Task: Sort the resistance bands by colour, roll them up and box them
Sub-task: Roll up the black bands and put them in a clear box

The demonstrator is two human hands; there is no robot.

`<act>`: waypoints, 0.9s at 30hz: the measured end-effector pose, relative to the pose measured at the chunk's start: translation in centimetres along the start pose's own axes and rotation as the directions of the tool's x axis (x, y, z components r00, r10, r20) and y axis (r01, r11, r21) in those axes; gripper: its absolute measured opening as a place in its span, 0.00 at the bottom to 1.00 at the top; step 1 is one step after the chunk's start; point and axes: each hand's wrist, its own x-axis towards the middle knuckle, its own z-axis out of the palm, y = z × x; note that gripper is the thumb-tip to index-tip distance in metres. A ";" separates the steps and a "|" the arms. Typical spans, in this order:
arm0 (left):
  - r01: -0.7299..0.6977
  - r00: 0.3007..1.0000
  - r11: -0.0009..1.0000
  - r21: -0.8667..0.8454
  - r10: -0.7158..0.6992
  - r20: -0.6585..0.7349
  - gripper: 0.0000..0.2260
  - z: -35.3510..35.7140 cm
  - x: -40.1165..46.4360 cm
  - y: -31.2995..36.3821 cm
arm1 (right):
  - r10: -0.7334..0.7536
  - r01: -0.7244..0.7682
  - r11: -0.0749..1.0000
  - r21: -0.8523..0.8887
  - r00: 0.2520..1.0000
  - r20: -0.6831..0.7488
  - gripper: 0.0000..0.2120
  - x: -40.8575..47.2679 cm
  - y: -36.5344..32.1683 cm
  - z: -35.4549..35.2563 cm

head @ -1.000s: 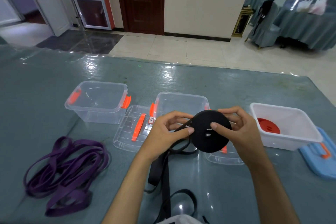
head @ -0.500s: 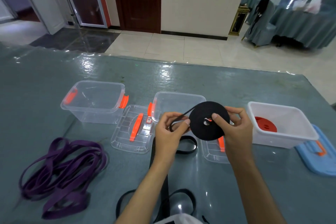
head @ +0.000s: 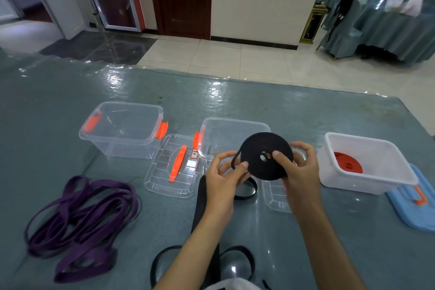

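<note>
We hold the black band roll [head: 267, 156] above the table [head: 306, 122]: right hand [head: 297, 168] pinching it, left hand [head: 227, 172] apparently pinching the loose tail. Slackening either pinch could let the coil spring apart.

head view. both hands hold a black band roll [head: 267, 155] upright above the table [head: 306, 242]: the right hand [head: 300, 167] grips its right side, thumb pressed near the central hole; the left hand [head: 227, 172] pinches the band's loose end at the roll's left edge. the unrolled black band [head: 202, 202] trails down toward the viewer, looping on the table. behind the roll stands a clear box [head: 231, 135]; a second clear box [head: 123, 128] with orange latches lies further left, a clear lid [head: 175, 167] between them. a white box [head: 367, 162] at right contains a red band roll [head: 347, 163], beside a blue lid [head: 414, 205]. loose purple bands [head: 80, 221] lie at left.
</note>
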 end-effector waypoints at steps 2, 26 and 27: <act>0.012 1.000 1.000 0.007 -0.012 0.001 0.13 -0.9 0.5 0.2 | 0.011 0.023 0.985 -0.172 0.981 0.196 0.24 0.6 -0.5 -1.3; 0.047 0.993 0.992 0.115 -0.034 -0.111 0.13 -3.1 7.5 -0.4 | 0.180 -0.167 0.981 -0.101 0.972 0.148 0.19 4.5 5.3 1.1; 0.061 0.992 0.991 0.120 -0.047 -0.119 0.12 -3.0 8.1 -0.3 | 0.185 -0.173 0.980 -0.095 0.972 0.143 0.19 5.1 5.5 1.3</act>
